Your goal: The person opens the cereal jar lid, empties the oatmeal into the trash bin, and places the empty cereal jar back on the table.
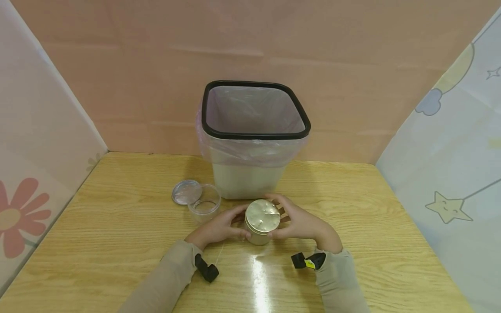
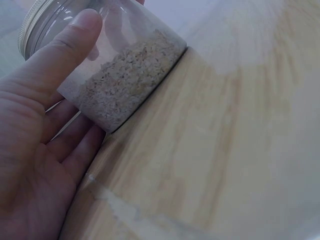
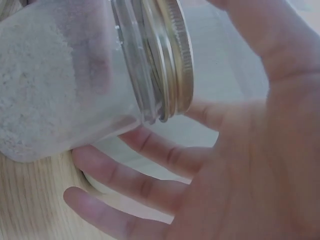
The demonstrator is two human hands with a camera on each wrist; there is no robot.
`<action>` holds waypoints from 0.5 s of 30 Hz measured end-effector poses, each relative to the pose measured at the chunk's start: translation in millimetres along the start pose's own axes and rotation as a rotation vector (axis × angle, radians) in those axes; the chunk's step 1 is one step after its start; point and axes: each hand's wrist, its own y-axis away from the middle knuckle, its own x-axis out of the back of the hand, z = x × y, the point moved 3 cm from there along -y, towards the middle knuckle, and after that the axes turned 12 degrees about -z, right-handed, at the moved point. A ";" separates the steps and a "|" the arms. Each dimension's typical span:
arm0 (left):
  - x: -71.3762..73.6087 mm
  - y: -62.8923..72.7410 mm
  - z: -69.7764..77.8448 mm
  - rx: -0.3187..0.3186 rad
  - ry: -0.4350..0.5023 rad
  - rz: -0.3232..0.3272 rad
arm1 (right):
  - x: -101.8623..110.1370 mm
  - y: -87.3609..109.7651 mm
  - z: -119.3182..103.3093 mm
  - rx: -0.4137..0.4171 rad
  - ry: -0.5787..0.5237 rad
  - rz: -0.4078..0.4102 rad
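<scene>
A clear jar (image 1: 258, 238) with a dented gold screw lid (image 1: 260, 214) stands upright between the two hands. Pale flaky bits (image 2: 132, 75) fill its lower part, as the left wrist view shows. My left hand (image 1: 217, 228) holds the jar from the left, thumb on the near wall and fingers behind. From the right, my right hand (image 1: 307, 222) curves round it, with the thumb at the front just under the lid and the index finger behind the rim. Its other fingers (image 3: 145, 192) are spread beside the jar wall in the right wrist view.
Behind the jar stands a bin (image 1: 246, 178) with a black rim and a pinkish liner. Left of it, an open clear tub (image 1: 205, 213) sits against a round silver-edged lid (image 1: 184, 193). The wooden table (image 1: 372, 243) meets printed cloth walls on both sides.
</scene>
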 end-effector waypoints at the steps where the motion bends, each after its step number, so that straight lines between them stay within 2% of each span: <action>1: 0.0 -0.1 -0.2 0.002 0.001 -0.001 | 0.1 -0.1 0.2 -0.006 -0.008 0.003; 7: 0.0 -0.3 -1.0 -0.002 0.013 -0.003 | -0.4 -0.8 -1.0 -0.046 -0.027 0.015; 15: -0.1 -0.1 -0.2 -0.002 0.016 -0.004 | -1.4 0.0 -3.1 -0.035 0.013 0.011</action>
